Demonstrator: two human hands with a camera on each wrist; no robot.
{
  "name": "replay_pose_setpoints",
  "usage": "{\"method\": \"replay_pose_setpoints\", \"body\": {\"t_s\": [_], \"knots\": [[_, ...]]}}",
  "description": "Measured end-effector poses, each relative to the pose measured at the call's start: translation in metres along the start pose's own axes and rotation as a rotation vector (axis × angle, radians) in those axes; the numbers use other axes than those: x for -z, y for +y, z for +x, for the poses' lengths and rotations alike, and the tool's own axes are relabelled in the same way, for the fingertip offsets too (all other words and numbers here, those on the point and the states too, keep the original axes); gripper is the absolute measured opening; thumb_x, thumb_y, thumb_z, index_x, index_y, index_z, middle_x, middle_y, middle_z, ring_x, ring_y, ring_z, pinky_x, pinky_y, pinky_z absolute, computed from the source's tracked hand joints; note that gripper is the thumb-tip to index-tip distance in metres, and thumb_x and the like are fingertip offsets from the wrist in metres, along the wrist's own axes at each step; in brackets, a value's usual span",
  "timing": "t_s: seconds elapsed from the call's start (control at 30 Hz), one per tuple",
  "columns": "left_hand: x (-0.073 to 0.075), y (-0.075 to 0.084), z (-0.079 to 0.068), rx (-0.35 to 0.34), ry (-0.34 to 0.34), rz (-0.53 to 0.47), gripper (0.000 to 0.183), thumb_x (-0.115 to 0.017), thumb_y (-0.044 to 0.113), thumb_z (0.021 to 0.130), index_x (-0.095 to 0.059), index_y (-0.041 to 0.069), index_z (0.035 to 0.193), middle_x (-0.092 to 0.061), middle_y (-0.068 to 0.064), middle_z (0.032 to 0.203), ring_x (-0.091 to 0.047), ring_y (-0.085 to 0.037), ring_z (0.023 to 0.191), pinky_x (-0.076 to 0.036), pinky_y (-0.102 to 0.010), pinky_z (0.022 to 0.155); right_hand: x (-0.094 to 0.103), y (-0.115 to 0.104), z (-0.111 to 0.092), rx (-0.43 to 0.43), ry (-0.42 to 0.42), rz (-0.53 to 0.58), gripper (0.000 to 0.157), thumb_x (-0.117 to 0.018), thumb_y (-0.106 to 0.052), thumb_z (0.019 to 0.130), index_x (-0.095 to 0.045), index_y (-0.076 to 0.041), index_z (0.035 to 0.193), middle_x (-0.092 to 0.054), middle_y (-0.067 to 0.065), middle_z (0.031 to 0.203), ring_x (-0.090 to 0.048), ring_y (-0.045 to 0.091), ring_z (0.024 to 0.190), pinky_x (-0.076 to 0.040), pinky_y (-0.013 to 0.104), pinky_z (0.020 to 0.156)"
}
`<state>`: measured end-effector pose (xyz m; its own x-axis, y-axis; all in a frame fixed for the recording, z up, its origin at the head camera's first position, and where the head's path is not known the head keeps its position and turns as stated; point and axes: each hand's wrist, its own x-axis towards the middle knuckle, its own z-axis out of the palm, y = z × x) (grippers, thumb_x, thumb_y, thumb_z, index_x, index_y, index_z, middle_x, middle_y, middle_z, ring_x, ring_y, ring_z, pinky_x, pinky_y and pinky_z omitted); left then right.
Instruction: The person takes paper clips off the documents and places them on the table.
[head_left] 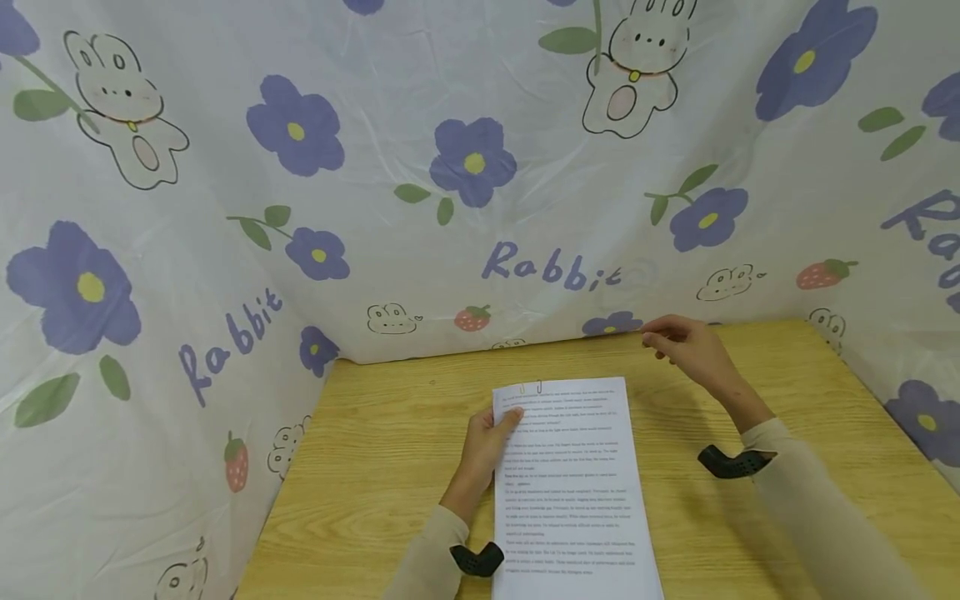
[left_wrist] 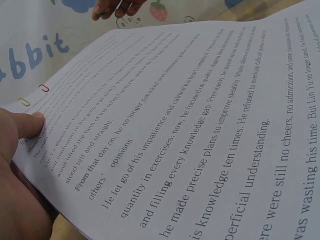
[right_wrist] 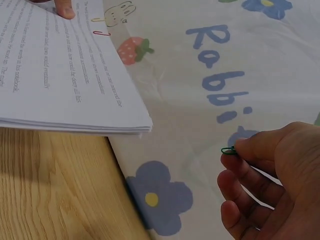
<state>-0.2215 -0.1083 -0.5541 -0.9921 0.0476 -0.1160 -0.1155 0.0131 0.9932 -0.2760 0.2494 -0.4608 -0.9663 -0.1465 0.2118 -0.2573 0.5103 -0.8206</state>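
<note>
A stack of printed paper sheets (head_left: 562,483) is held up by my left hand (head_left: 483,450), thumb on the top page and the other fingers underneath. On its top edge sit a yellow paper clip (left_wrist: 24,102) and a red paper clip (left_wrist: 44,88), side by side near the left thumb. Off to the right of the stack, my right hand (head_left: 690,350) pinches a small green paper clip (right_wrist: 228,150) between thumb and index finger. In the right wrist view the green clip is apart from the paper.
Beneath the hands is a wooden table (head_left: 375,467). A white cloth (head_left: 390,208) printed with rabbits, flowers and strawberries hangs behind it and along both sides. Each wrist wears a black band (head_left: 731,461).
</note>
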Motion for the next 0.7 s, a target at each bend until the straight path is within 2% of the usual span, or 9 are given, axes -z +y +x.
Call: {"method": "replay_pose_setpoints", "body": {"t_s": [0.1,0.33,0.53,0.7], "knots": [[-0.001,0.001,0.001,0.006,0.007,-0.004,0.037,-0.070,0.035,0.105,-0.073,0.005,0.126,-0.082,-0.010,0.095,-0.078,-0.015,0.072,-0.062,-0.025,0.062,0.007,0.005,-0.003,0.008,0.020,-0.009,0.033,-0.062,-0.031,0.110,-0.071,-0.006,0.131,-0.074,0.021,0.118,-0.067,0.005,0.086,-0.056,0.024,0.071],[-0.001,0.000,0.000,0.000,0.002,0.001,0.038,-0.070,0.036,0.105,-0.073,0.006,0.127,-0.082,-0.011,0.096,-0.078,-0.016,0.073,-0.062,-0.025,0.063,0.020,0.018,-0.011,-0.025,0.044,-0.034,0.036,-0.063,-0.035,0.110,-0.071,-0.007,0.131,-0.075,0.009,0.111,-0.067,0.005,0.086,-0.057,0.023,0.071],[-0.002,0.000,0.000,-0.011,0.000,-0.001,0.039,-0.070,0.037,0.104,-0.072,0.006,0.127,-0.082,-0.010,0.096,-0.078,-0.016,0.073,-0.062,-0.026,0.063,0.029,0.029,-0.016,-0.041,0.055,-0.038,0.038,-0.062,-0.033,0.110,-0.069,-0.005,0.135,-0.074,0.021,0.119,-0.065,0.000,0.084,-0.056,0.023,0.070],[-0.002,0.001,0.000,-0.018,0.003,0.001,0.038,-0.070,0.036,0.105,-0.073,0.005,0.126,-0.081,-0.009,0.096,-0.078,-0.015,0.073,-0.062,-0.025,0.063,0.034,0.040,-0.017,-0.057,0.071,-0.055,0.038,-0.064,-0.033,0.109,-0.069,-0.004,0.134,-0.076,0.015,0.115,-0.066,0.001,0.084,-0.056,0.024,0.068]]}}
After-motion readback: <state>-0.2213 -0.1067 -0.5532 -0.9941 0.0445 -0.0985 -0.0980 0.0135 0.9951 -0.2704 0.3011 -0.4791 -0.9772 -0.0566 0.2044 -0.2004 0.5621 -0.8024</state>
